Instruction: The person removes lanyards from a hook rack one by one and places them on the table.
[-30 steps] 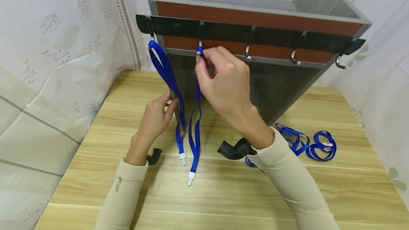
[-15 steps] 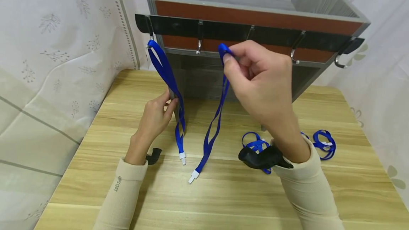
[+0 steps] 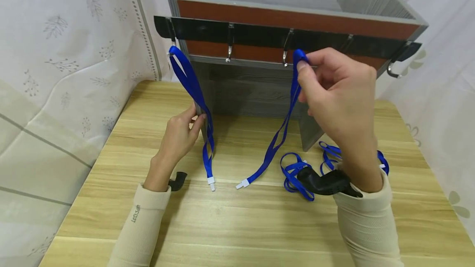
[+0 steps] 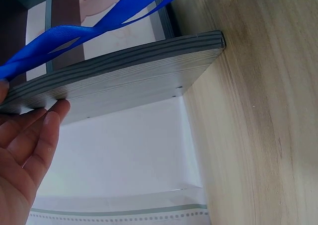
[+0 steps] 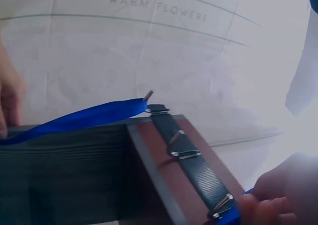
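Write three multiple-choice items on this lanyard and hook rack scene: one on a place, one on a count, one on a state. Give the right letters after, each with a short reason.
1. Where does the lanyard near the left hand hang?
A. from the leftmost hook
B. from the rightmost hook
C. flat on the table

2. How many hooks does the hook rack show in the head view?
A. two
B. five
C. eight

3. What is the right hand doing?
A. resting flat on the table
B. pinching the top loop of a blue lanyard
C. gripping a black handle

Answers:
1. A: the hung lanyard loops over the leftmost hook and drops to its white clip.
2. B: five hooks sit along the black bar.
3. B: thumb and finger pinch the held lanyard beside the third hook, its tail reaching the table.
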